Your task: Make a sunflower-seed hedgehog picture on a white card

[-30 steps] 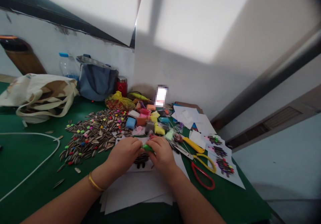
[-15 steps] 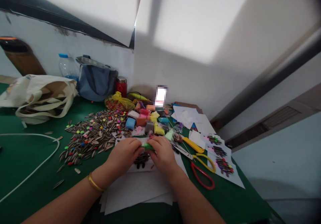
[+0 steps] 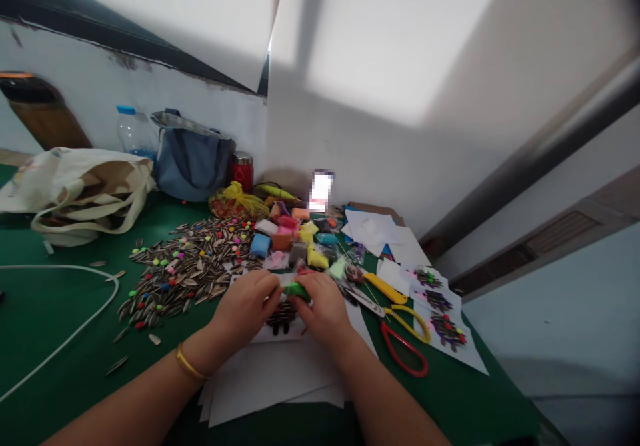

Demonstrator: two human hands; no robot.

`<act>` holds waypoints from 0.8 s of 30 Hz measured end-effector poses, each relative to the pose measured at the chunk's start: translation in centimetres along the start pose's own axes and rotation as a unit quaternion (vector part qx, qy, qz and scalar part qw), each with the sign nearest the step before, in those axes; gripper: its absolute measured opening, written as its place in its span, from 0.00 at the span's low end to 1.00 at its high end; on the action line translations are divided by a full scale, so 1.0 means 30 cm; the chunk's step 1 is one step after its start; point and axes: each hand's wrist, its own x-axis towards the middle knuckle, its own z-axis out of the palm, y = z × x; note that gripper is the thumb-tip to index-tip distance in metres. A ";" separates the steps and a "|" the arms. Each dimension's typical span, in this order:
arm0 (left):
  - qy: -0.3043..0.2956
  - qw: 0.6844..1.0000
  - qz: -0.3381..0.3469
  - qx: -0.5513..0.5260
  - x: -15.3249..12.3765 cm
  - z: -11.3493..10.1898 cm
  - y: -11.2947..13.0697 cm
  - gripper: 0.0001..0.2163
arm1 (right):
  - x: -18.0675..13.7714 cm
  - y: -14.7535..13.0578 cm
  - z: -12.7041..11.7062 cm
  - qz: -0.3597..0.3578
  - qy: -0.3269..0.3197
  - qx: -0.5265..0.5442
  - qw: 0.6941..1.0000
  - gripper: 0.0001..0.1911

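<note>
Between my fingertips is a small clear packet of green modelling clay [image 3: 296,290]. My left hand [image 3: 249,305] pinches its left end, and my right hand [image 3: 324,307] grips its right side. Just beneath, partly hidden by my hands, a figure of sunflower seeds [image 3: 281,319] with dark feet lies on white paper [image 3: 277,373]. Packets of coloured clay [image 3: 280,241] are heaped right behind my hands. Left of them spreads a pile of striped sunflower seeds [image 3: 200,269] dotted with small coloured balls.
To the right lie scissors [image 3: 403,349] with red and yellow handles, a yellow utility knife [image 3: 385,289] and sheets bearing finished seed figures [image 3: 447,329]. A cloth bag [image 3: 75,193], blue bag [image 3: 193,163], red flask [image 3: 243,173] and lit phone [image 3: 321,190] stand at the back. A white cable [image 3: 95,329] curves at left.
My fingers have parted slightly around the green packet, so more of it shows. It has shifted and tilted a little; the rest of the table looks the same.
</note>
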 end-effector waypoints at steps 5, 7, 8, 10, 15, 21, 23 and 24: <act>0.065 0.991 -0.048 -0.108 -0.003 0.000 -0.021 0.10 | -0.002 0.005 0.000 0.040 0.011 0.016 0.999 0.13; 0.069 0.978 -0.083 -0.181 -0.002 0.005 -0.030 0.11 | -0.003 0.007 -0.001 0.044 0.017 0.026 0.999 0.14; 0.067 0.967 -0.108 -0.220 0.000 0.007 -0.033 0.12 | -0.004 0.007 -0.001 0.045 0.018 0.029 0.998 0.14; 0.062 0.937 -0.174 -0.297 0.005 0.011 -0.037 0.16 | -0.004 0.008 -0.001 0.054 0.016 0.032 0.998 0.13; 0.098 0.842 -0.287 -0.446 0.024 0.009 -0.045 0.17 | -0.003 0.003 0.004 0.100 0.014 0.073 0.992 0.13; 0.102 0.794 -0.312 -0.511 0.033 0.002 -0.040 0.18 | 0.003 0.004 0.015 0.114 0.006 0.114 0.987 0.17; 0.105 0.799 -0.309 -0.505 0.032 0.002 -0.037 0.17 | 0.004 0.002 0.014 0.125 0.002 0.114 0.986 0.17; 0.107 0.802 -0.308 -0.501 0.032 0.003 -0.037 0.17 | 0.004 0.000 0.012 0.136 -0.004 0.113 0.984 0.17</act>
